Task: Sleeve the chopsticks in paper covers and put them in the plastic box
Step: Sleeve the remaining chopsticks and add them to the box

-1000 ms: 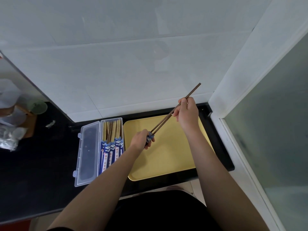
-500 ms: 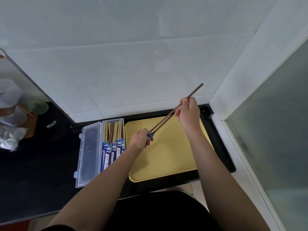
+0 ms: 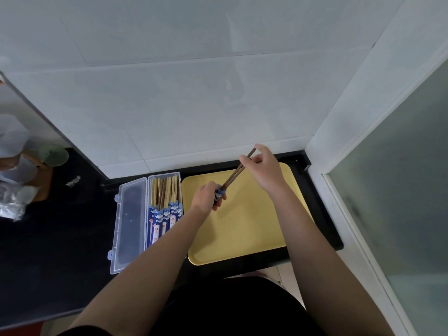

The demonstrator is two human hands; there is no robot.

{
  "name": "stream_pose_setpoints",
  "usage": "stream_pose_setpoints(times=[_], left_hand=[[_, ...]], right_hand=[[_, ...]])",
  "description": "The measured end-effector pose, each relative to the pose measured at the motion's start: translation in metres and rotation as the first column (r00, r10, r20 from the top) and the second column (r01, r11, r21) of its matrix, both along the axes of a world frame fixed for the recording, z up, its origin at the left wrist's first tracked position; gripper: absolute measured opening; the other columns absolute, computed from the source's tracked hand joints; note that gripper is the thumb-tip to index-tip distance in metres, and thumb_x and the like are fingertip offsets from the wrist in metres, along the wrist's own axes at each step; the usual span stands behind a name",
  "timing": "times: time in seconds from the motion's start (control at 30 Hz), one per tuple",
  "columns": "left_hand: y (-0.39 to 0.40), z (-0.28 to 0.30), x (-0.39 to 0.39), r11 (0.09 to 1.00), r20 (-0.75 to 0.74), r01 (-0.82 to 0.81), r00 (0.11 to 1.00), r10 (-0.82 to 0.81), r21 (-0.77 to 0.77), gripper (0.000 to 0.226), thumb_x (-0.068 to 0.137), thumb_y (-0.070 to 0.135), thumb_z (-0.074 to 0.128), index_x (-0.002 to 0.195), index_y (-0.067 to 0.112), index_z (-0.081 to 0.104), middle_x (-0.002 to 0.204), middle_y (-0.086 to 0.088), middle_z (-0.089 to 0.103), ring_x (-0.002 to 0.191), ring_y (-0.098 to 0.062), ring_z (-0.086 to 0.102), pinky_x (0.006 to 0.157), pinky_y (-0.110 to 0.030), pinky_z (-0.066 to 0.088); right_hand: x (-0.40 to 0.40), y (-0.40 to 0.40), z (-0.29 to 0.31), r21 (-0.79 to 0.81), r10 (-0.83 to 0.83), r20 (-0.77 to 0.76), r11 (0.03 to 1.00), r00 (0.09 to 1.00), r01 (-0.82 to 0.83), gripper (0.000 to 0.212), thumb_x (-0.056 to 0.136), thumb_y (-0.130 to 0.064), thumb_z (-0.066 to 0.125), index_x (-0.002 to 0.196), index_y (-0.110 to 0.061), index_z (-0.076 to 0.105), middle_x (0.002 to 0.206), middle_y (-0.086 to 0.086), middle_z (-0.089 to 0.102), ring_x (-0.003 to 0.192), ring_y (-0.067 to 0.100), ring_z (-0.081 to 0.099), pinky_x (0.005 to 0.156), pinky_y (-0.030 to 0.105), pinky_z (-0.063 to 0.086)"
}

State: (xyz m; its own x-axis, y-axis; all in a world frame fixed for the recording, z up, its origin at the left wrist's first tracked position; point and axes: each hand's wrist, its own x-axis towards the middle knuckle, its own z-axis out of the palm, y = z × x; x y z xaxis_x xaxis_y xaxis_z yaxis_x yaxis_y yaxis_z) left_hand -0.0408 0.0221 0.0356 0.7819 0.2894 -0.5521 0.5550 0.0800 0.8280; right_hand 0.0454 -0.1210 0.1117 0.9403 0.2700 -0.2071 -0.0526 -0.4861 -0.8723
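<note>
Over the yellow tray [image 3: 244, 229], my right hand [image 3: 265, 169] pinches the upper end of a pair of dark brown chopsticks [image 3: 236, 173]. Their lower tips sit inside a blue paper cover [image 3: 219, 193] that my left hand [image 3: 207, 196] grips; most of the cover is hidden in that fist. The clear plastic box [image 3: 148, 214] lies left of the tray, lid open to the left. It holds several sleeved chopsticks [image 3: 164, 209], blue covers toward me.
A black counter [image 3: 60, 238] carries the box and tray. A white tiled wall runs behind, and a white frame with frosted glass [image 3: 400, 190] stands at the right. At far left are a green cup [image 3: 54, 156], a wooden board and crumpled plastic.
My right hand has slid up to the chopsticks' top end and pushed them deeper into the cover, so less stick shows above it. My left hand holds its place.
</note>
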Motion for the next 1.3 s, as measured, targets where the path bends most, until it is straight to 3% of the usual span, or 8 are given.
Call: stream_pose_setpoints(times=[0.13, 0.33, 0.5, 0.6, 0.77, 0.9, 1.13, 1.3], left_hand=[[0.001, 0.0, -0.003, 1.0, -0.019, 0.002, 1.0, -0.002, -0.007, 0.031, 0.092, 0.016, 0.038, 0.072, 0.006, 0.061, 0.054, -0.004, 0.05, 0.05, -0.016, 0.042, 0.052, -0.028, 0.036], [-0.008, 0.016, 0.002, 0.999, 0.001, -0.01, 1.0, 0.01, -0.051, 0.018, 0.087, 0.011, 0.043, 0.078, 0.006, 0.058, 0.055, -0.003, 0.047, 0.049, -0.016, 0.038, 0.051, -0.028, 0.033], [-0.006, 0.041, 0.004, 0.998, 0.11, -0.007, 0.994, 0.013, -0.056, 0.013, 0.089, 0.008, 0.038, 0.085, 0.01, 0.05, 0.063, -0.008, 0.047, 0.048, -0.018, 0.038, 0.054, -0.031, 0.035], [0.015, 0.043, -0.001, 0.994, 0.132, -0.113, 0.985, 0.114, -0.012, 0.012, 0.094, 0.008, 0.04, 0.092, 0.007, 0.052, 0.07, -0.012, 0.057, 0.05, -0.021, 0.048, 0.052, -0.032, 0.043], [0.063, 0.022, -0.036, 0.944, 0.012, -0.273, 0.961, 0.275, 0.187, 0.014, 0.097, 0.018, 0.052, 0.095, 0.007, 0.06, 0.075, -0.006, 0.056, 0.06, -0.016, 0.056, 0.051, -0.027, 0.051], [0.083, 0.003, -0.066, 0.874, -0.074, -0.272, 0.942, 0.327, 0.403, 0.02, 0.094, 0.023, 0.055, 0.076, 0.015, 0.056, 0.067, -0.001, 0.054, 0.057, -0.012, 0.051, 0.053, -0.024, 0.038], [0.09, -0.018, -0.091, 0.82, -0.065, -0.186, 0.963, 0.261, 0.541, 0.021, 0.091, 0.023, 0.066, 0.11, 0.022, 0.057, 0.09, 0.007, 0.062, 0.079, -0.01, 0.061, 0.062, -0.026, 0.049], [0.087, -0.034, -0.106, 0.583, -0.003, -0.054, 0.995, 0.096, 0.811, 0.035, 0.097, 0.025, 0.051, 0.131, 0.019, 0.052, 0.132, 0.001, 0.052, 0.122, -0.018, 0.045, 0.094, -0.036, 0.045]], right_hand=[[0.001, -0.001, 0.007, 0.103, -0.133, 0.103, 0.987, 0.986, 0.122, 0.073, 0.097, -0.032, 0.061, 0.156, -0.031, 0.019, 0.111, -0.006, 0.059, 0.086, 0.012, 0.062, 0.075, 0.026, 0.053], [0.001, 0.007, -0.003, -0.07, 0.059, 0.17, 0.996, 0.984, -0.047, 0.034, 0.105, -0.021, 0.045, 0.136, -0.017, 0.058, 0.122, -0.002, 0.066, 0.111, 0.015, 0.062, 0.095, 0.034, 0.054], [0.001, 0.016, -0.005, 0.217, -0.065, -0.03, 0.974, 0.997, 0.069, 0.049, 0.104, -0.026, 0.046, 0.151, -0.027, 0.034, 0.122, 0.003, 0.063, 0.101, 0.016, 0.069, 0.079, 0.034, 0.062], [-0.006, 0.028, -0.012, 0.178, -0.015, -0.184, 0.983, 0.983, 0.048, 0.044, 0.103, -0.029, 0.049, 0.145, -0.018, 0.037, 0.112, 0.005, 0.066, 0.089, 0.019, 0.073, 0.077, 0.035, 0.062], [-0.033, 0.063, -0.051, 0.003, 0.128, -0.317, 0.991, 0.94, -0.134, 0.028, 0.103, -0.026, 0.049, 0.124, -0.011, 0.058, 0.102, 0.007, 0.069, 0.078, 0.021, 0.072, 0.067, 0.031, 0.059], [-0.067, 0.094, -0.08, -0.101, 0.245, -0.352, 0.949, 0.903, -0.297, 0.024, 0.103, -0.023, 0.047, 0.121, -0.013, 0.06, 0.099, 0.008, 0.069, 0.076, 0.017, 0.069, 0.066, 0.029, 0.056], [-0.102, 0.119, -0.103, -0.184, 0.353, -0.306, 0.889, 0.884, -0.419, 0.019, 0.103, -0.027, 0.052, 0.119, -0.019, 0.056, 0.099, -0.003, 0.062, 0.086, 0.014, 0.065, 0.075, 0.031, 0.057], [-0.107, 0.119, -0.108, -0.258, 0.382, -0.162, 0.874, 0.91, -0.412, 0.027, 0.103, -0.026, 0.053, 0.13, -0.021, 0.051, 0.103, -0.003, 0.06, 0.08, 0.008, 0.06, 0.074, 0.03, 0.057]])
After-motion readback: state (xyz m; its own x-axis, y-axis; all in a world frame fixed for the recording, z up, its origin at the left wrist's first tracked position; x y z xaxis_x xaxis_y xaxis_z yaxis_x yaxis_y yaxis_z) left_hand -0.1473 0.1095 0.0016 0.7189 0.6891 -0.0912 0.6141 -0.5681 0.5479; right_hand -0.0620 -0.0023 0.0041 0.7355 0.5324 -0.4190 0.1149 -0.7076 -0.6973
